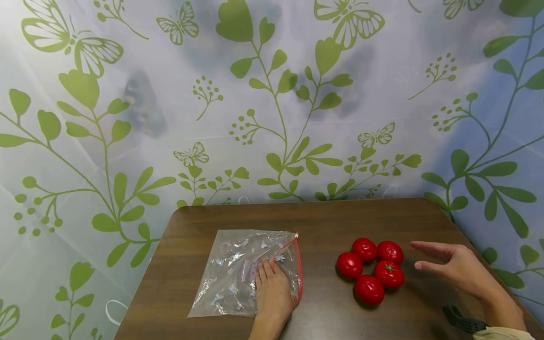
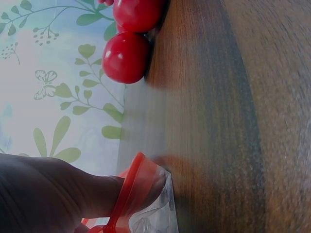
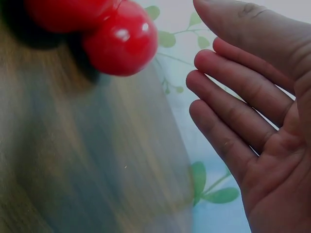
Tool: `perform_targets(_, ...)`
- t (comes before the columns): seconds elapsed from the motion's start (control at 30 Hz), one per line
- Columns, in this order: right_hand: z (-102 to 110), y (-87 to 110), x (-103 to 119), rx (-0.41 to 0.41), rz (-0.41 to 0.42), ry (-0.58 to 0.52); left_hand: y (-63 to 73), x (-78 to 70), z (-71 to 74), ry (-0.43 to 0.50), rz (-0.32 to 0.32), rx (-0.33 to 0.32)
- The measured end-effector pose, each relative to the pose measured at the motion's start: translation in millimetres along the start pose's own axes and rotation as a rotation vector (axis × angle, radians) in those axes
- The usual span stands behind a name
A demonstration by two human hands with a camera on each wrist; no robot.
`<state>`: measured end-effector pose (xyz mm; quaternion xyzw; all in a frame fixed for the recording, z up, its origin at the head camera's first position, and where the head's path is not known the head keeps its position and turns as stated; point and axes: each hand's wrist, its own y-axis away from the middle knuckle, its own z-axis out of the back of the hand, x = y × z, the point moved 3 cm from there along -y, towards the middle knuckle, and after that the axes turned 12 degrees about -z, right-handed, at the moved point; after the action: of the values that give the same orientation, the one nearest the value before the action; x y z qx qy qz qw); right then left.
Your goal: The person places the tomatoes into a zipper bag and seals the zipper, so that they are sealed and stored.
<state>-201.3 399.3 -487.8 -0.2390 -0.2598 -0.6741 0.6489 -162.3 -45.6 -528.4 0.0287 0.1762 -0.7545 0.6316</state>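
A clear resealable bag [image 1: 231, 283] with small printed figures and a red zip edge lies flat on the left part of the table. My left hand [image 1: 273, 288] is over its mouth, fingers on top and thumb tucked behind the red zip edge [image 2: 127, 191], gripping the lip. Through the plastic the thumb's tip shows in the left wrist view. Several glossy red tomatoes [image 1: 349, 265] sit clustered to the right of the bag; one tomato [image 1: 388, 275] has a green stem top. My right hand [image 1: 461, 267] hovers just right of them, thumb and fingers spread, holding nothing.
The brown wooden table [image 1: 323, 222] has a rounded back edge. Behind it hangs a pale curtain [image 1: 297, 118] printed with green leaves and butterflies. A dark band [image 1: 463, 321] circles the right wrist, and a pale sleeve [image 1: 503, 333] shows below.
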Motion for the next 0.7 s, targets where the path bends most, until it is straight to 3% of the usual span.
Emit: perform_targets(0.7, -34.6, -22.2, -26.9, 0.01, -0.04, -0.071, -0.4, 0.2, -2.8, 0.033, 0.015, 0.026)
